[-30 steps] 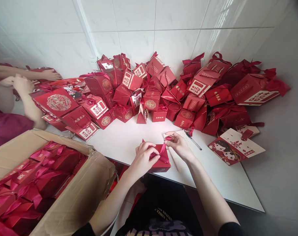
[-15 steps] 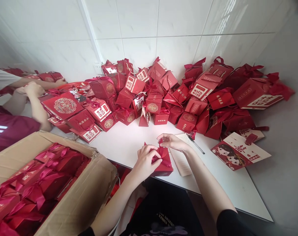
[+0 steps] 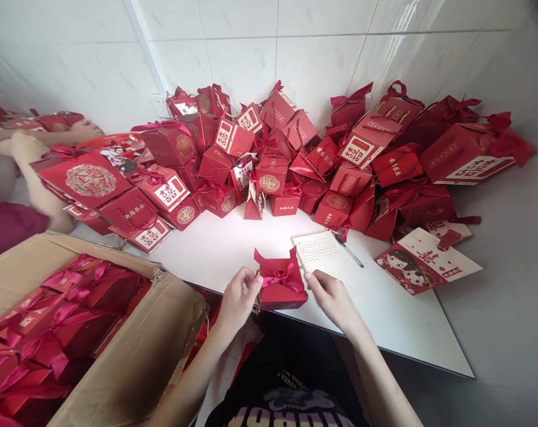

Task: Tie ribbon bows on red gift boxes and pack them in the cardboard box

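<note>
A small red gift box (image 3: 283, 294) with upright flaps sits at the table's front edge. A dark pink ribbon (image 3: 283, 277) is tied in a bow across its top. At the box's left side, my left hand (image 3: 239, 299) is closed in a pinch on the end of the ribbon. My right hand (image 3: 333, 298) is at the right side, thumb and fingers pressed together; whatever it may hold there is too small to make out. Just behind my right hand lies an open notebook (image 3: 324, 252) with handwriting, a black pen (image 3: 348, 249) beside it.
Many red gift boxes (image 3: 271, 175) are piled along the tiled wall. A cardboard carton (image 3: 135, 332) full of ribboned boxes stands at the left. A flat printed card box (image 3: 424, 261) lies at the right of the white table (image 3: 411, 326). Another person's arm (image 3: 47, 184) is at far left.
My hands have moved from over the top of the box out to its left and right sides, uncovering the bow. The view has tilted down slightly.
</note>
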Demonstrator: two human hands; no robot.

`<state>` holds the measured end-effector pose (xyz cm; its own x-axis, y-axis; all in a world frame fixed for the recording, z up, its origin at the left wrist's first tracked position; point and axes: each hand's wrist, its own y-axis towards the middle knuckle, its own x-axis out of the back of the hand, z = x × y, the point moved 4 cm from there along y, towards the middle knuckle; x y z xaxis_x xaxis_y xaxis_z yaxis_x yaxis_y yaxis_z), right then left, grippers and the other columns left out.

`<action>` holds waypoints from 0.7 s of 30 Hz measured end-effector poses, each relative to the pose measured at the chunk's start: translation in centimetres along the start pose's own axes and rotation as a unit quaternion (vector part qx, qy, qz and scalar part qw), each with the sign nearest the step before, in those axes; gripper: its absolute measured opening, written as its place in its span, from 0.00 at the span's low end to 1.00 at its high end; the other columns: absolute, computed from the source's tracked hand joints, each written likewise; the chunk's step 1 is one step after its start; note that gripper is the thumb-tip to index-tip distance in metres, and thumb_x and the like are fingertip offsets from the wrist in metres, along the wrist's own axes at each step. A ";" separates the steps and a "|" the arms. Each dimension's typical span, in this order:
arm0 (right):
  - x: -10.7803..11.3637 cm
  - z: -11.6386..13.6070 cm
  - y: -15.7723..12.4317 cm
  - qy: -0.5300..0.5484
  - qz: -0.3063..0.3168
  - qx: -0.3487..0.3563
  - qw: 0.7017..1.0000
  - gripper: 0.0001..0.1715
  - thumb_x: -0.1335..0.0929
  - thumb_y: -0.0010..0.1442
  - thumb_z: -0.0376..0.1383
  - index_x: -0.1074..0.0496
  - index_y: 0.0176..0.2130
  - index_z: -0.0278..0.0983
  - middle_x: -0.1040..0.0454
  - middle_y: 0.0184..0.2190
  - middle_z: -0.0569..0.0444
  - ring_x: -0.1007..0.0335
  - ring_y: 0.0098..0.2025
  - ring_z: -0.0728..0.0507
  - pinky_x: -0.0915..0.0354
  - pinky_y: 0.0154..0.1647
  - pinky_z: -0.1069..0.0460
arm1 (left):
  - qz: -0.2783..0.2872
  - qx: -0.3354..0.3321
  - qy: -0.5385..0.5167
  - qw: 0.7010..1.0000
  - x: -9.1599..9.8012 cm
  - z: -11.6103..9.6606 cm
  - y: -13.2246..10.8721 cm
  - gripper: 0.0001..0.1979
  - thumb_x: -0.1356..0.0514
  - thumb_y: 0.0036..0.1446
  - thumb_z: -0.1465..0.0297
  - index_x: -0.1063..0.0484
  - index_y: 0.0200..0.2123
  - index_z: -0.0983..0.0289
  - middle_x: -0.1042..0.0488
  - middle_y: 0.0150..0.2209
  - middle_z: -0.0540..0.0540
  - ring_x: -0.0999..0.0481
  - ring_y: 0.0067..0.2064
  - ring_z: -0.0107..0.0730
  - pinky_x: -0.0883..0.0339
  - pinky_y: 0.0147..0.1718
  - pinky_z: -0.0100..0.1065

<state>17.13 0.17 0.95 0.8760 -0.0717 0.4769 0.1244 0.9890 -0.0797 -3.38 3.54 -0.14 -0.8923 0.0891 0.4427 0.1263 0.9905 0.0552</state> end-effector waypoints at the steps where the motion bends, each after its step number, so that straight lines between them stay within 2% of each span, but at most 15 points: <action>1: -0.4 0.2 -0.3 -0.005 0.015 0.000 1.000 0.28 0.40 0.57 0.57 0.42 0.20 0.39 0.42 0.17 0.59 0.46 0.22 0.48 0.49 0.24 0.52 | 0.030 0.022 -0.006 0.999 -0.2 0.2 -0.2 0.16 0.49 0.57 0.58 0.42 0.23 0.62 0.38 0.22 0.48 0.37 0.26 0.29 0.42 0.28 0.31; 6: -1.5 0.0 0.0 0.003 0.025 0.013 1.000 0.23 0.35 0.55 0.52 0.43 0.21 0.40 0.44 0.16 0.61 0.49 0.20 0.49 0.51 0.23 0.53 | 0.063 0.056 -0.102 0.991 -1.0 0.4 -0.4 0.19 0.49 0.57 0.56 0.45 0.22 0.62 0.44 0.20 0.46 0.41 0.24 0.26 0.46 0.24 0.28; 12: -1.9 -0.4 0.6 0.129 0.073 -0.001 0.989 0.22 0.33 0.52 0.52 0.42 0.22 0.39 0.41 0.19 0.59 0.47 0.23 0.49 0.49 0.25 0.53 | 0.068 0.062 -0.189 0.978 -1.5 0.4 0.0 0.17 0.47 0.55 0.59 0.45 0.21 0.62 0.46 0.20 0.46 0.44 0.22 0.24 0.47 0.22 0.27; 15: -2.1 -0.6 0.9 0.247 0.110 -0.030 0.962 0.23 0.31 0.50 0.51 0.41 0.22 0.38 0.41 0.19 0.60 0.48 0.23 0.50 0.50 0.25 0.53 | 0.068 0.065 -0.214 0.972 -1.7 0.7 0.0 0.16 0.47 0.55 0.59 0.45 0.21 0.62 0.46 0.20 0.45 0.45 0.22 0.23 0.47 0.22 0.27; 18: -2.7 -1.2 1.2 0.364 0.140 -0.062 0.919 0.21 0.29 0.49 0.46 0.40 0.21 0.37 0.41 0.18 0.61 0.49 0.22 0.51 0.49 0.25 0.54 | 0.090 0.067 -0.241 0.964 -2.1 1.1 -0.1 0.16 0.47 0.56 0.59 0.45 0.22 0.62 0.46 0.21 0.45 0.46 0.22 0.23 0.47 0.22 0.27; 21: -3.5 -2.0 1.3 0.431 0.156 -0.096 0.884 0.19 0.27 0.47 0.43 0.38 0.21 0.37 0.42 0.16 0.61 0.50 0.20 0.52 0.49 0.23 0.54 | 0.107 0.056 -0.264 0.957 -2.3 1.4 0.0 0.17 0.48 0.57 0.58 0.45 0.23 0.62 0.46 0.22 0.45 0.46 0.23 0.23 0.47 0.22 0.28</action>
<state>15.17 1.43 -2.51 0.9007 0.0462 -0.4320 -0.1808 0.9440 -0.2761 -1.99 3.44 -2.43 -0.9497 0.3023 -0.0820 0.3094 0.9461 -0.0953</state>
